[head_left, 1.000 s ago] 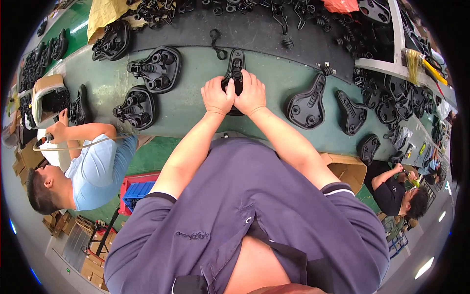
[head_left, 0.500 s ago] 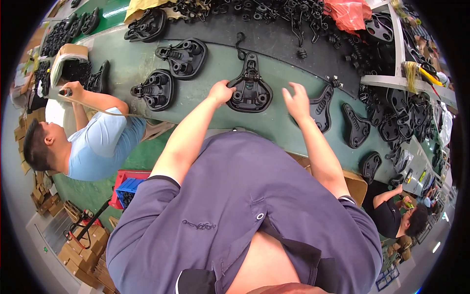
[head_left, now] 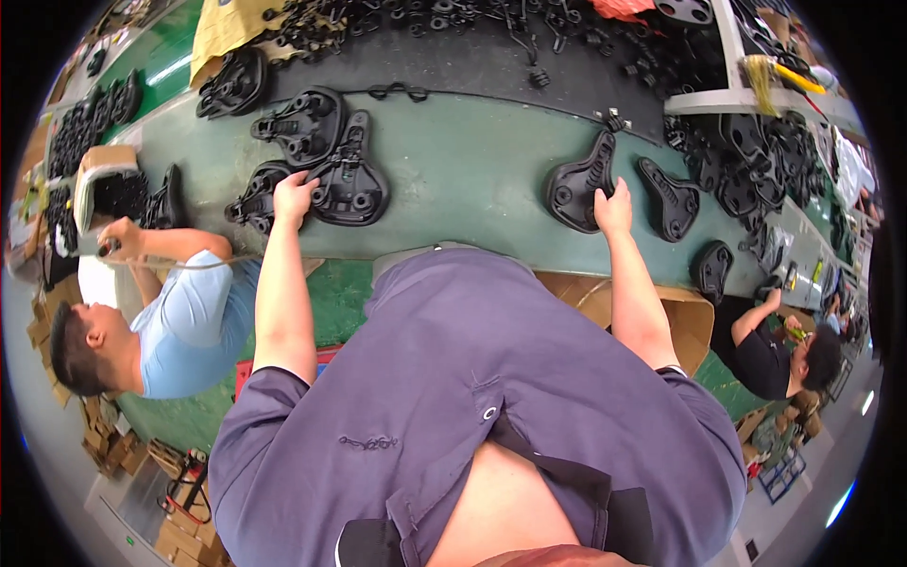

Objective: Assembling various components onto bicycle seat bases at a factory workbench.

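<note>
My left hand (head_left: 295,197) is closed on the left edge of a black bicycle saddle (head_left: 364,194), which lies underside up on the green bench. This saddle sits close beside two more upturned saddles, a farther one (head_left: 316,118) and one (head_left: 253,200) partly behind my left hand. Out to the right, my right hand (head_left: 614,208) grips the right edge of another black bicycle saddle (head_left: 573,192), its narrow nose pointing away from me. The thumb and fingers are at its rim. Just right of that hand lies a further saddle (head_left: 669,200).
A black mat (head_left: 453,71) with loose springs and brackets covers the bench's far side. Piled saddles and a white frame post (head_left: 729,57) stand at right. Co-workers are at left (head_left: 179,326) and far right (head_left: 770,350). A cardboard box (head_left: 685,317) is below the bench edge.
My left hand has slid its saddle leftward to the other saddles. My right hand, open before, has closed on the right saddle, which has shifted slightly left. The whole view has shifted too.
</note>
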The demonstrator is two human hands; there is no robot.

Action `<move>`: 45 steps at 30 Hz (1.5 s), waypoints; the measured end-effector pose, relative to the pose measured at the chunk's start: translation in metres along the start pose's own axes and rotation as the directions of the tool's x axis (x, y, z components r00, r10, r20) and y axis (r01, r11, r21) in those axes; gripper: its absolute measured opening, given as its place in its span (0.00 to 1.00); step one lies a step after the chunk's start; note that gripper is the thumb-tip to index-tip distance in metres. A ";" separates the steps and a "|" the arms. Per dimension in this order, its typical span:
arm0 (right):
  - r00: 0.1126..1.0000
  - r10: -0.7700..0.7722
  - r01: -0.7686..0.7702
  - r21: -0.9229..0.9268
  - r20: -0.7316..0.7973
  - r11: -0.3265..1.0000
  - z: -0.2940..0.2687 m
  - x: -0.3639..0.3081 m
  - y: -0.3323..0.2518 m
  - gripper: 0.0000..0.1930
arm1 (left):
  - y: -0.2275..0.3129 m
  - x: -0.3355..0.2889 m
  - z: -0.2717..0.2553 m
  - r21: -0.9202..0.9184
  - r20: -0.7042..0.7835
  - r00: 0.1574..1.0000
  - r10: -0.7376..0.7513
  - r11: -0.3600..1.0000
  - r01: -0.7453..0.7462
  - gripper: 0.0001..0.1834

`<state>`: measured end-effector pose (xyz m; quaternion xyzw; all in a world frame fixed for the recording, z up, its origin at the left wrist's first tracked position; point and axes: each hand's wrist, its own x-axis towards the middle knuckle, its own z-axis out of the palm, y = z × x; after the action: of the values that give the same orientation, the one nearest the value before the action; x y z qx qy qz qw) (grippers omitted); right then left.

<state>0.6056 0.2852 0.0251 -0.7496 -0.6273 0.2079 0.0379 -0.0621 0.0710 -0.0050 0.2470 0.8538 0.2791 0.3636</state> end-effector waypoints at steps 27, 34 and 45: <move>0.939 0.000 0.122 -0.331 0.345 0.936 0.009 0.132 -0.057 0.26 | 0.068 0.029 -0.045 0.600 0.040 0.995 0.089 0.795 -0.095 0.20; 0.941 -0.195 0.229 -0.098 0.275 0.968 0.004 0.160 -0.215 0.38 | 0.191 -0.059 0.107 0.382 0.087 0.696 0.713 0.621 -0.684 0.09; 0.589 -0.475 -0.368 0.741 0.654 0.562 -0.020 0.097 -0.185 0.25 | 0.243 -0.095 0.294 0.351 0.687 0.670 0.282 0.679 -0.645 0.25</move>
<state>0.4544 0.4211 0.0764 -0.4358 -0.4230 0.7878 0.1024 0.2722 0.2747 0.0298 0.6358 0.6435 0.0089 0.4260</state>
